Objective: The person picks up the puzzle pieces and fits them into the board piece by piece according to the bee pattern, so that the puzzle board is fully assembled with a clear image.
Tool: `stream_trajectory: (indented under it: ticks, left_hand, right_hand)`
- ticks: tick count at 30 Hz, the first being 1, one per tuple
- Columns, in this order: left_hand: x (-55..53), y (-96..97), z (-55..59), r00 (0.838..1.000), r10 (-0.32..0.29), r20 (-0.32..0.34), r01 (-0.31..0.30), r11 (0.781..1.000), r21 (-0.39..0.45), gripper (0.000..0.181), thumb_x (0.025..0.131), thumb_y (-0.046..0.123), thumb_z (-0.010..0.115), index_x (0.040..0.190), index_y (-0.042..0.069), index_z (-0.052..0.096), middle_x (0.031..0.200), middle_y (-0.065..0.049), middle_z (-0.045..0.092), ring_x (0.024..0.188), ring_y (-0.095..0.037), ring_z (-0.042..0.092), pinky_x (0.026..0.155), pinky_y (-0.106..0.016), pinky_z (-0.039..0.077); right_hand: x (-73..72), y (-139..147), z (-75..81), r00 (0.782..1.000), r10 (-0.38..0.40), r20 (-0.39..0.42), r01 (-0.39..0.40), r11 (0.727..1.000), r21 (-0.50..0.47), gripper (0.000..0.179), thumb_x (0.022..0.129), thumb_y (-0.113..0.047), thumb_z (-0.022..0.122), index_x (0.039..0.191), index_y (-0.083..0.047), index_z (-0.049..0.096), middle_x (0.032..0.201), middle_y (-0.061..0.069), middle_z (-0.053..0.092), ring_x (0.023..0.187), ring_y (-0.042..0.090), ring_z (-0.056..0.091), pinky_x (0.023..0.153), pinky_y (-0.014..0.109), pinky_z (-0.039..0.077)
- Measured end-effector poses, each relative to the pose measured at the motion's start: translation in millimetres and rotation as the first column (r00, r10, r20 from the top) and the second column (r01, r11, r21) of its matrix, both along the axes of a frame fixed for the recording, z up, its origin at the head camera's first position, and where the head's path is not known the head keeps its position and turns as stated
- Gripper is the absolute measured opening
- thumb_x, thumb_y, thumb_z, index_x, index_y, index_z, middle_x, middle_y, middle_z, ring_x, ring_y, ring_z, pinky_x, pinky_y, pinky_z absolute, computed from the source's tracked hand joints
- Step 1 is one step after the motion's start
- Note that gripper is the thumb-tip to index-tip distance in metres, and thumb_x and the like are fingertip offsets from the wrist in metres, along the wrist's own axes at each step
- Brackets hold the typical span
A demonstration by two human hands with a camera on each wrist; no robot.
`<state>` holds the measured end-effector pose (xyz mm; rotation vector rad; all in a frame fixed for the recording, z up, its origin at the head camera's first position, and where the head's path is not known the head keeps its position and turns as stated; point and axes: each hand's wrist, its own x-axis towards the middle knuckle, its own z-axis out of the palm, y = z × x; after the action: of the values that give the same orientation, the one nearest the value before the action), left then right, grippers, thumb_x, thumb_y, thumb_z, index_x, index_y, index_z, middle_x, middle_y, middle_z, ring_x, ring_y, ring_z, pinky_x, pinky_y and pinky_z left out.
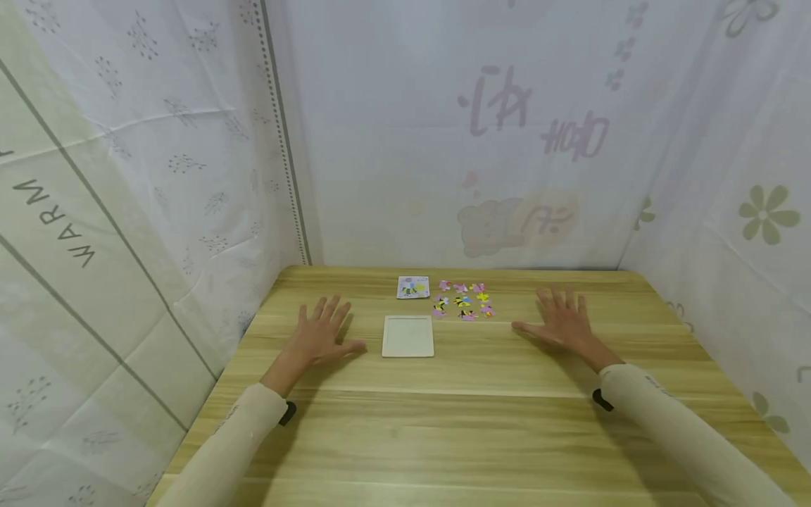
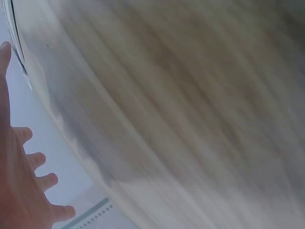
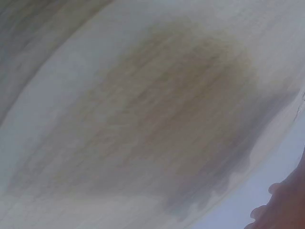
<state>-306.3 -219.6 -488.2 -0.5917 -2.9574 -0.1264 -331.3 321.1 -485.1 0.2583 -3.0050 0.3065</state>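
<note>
Resting flat on wooden table (image 1: 481,422), fingers spread, gripping nothing: left hand (image 1: 319,334) beside white puzzle tray (image 1: 408,336), right hand (image 1: 564,322) near loose puzzle pieces (image 1: 464,301).

left grip (image 1: 319,332) and right grip (image 1: 562,321) lie flat, palms down, fingers spread, arms stretched forward.

The light wood-grain table (image 1: 481,422) carries a plain cream-white square tray (image 1: 408,336), a small picture card (image 1: 413,287) (lilac, yellow), and pink, yellow and black puzzle pieces (image 1: 464,301).
</note>
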Motion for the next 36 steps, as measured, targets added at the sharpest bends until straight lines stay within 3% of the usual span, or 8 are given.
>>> stream_trajectory:
  ticks: [15, 20, 28, 36]
  left_hand:
    - [-6.4, 22.8, -4.2, 0.996, -0.086, 0.04, 0.084, 0.995, 0.046, 0.098, 0.092, 0.072, 0.059, 0.161, 0.007, 0.036, 0.167, -0.021, 0.028, 0.15, -0.051, 0.029, 0.112, -0.079, 0.022]
    - [-5.3, 31.9, -2.1, 0.987, -0.123, 0.103, 0.112, 0.987, 0.113, 0.096, 0.094, 0.068, 0.061, 0.162, 0.006, 0.035, 0.168, -0.02, 0.028, 0.152, -0.05, 0.025, 0.115, -0.077, 0.019]
    - [-5.8, 40.2, -3.4, 0.97, -0.193, 0.146, 0.167, 0.97, 0.178, 0.092, 0.095, 0.064, 0.064, 0.16, 0.005, 0.038, 0.168, -0.016, 0.031, 0.151, -0.05, 0.027, 0.116, -0.075, 0.02]
    - [-7.6, 47.3, -3.1, 0.956, -0.213, 0.201, 0.178, 0.967, 0.181, 0.09, 0.096, 0.066, 0.061, 0.162, 0.01, 0.037, 0.168, -0.01, 0.032, 0.153, -0.046, 0.025, 0.118, -0.073, 0.018]
  right_hand:
    - [-9.4, -13.4, -1.5, 1.0, 0.019, -0.013, -0.019, 0.999, 0.028, 0.109, 0.087, -0.075, 0.062, 0.163, -0.004, 0.029, 0.167, 0.032, 0.015, 0.152, 0.06, 0.002, 0.117, 0.076, 0.0]
    - [-10.8, -18.5, -0.2, 0.999, 0.03, -0.012, -0.03, 0.999, 0.019, 0.107, 0.089, -0.073, 0.063, 0.164, -0.004, 0.027, 0.168, 0.031, 0.012, 0.152, 0.058, 0.0, 0.118, 0.075, -0.002]
    - [-16.6, -26.8, -1.4, 0.999, 0.048, -0.021, -0.048, 0.999, 0.0, 0.107, 0.087, -0.074, 0.063, 0.161, -0.003, 0.034, 0.168, 0.029, 0.016, 0.152, 0.058, 0.004, 0.118, 0.075, 0.002]
    - [-21.2, -37.4, -0.5, 0.999, 0.054, -0.009, -0.054, 0.998, -0.024, 0.109, 0.085, -0.075, 0.065, 0.162, -0.004, 0.033, 0.169, 0.028, 0.014, 0.153, 0.056, 0.0, 0.12, 0.071, 0.001]
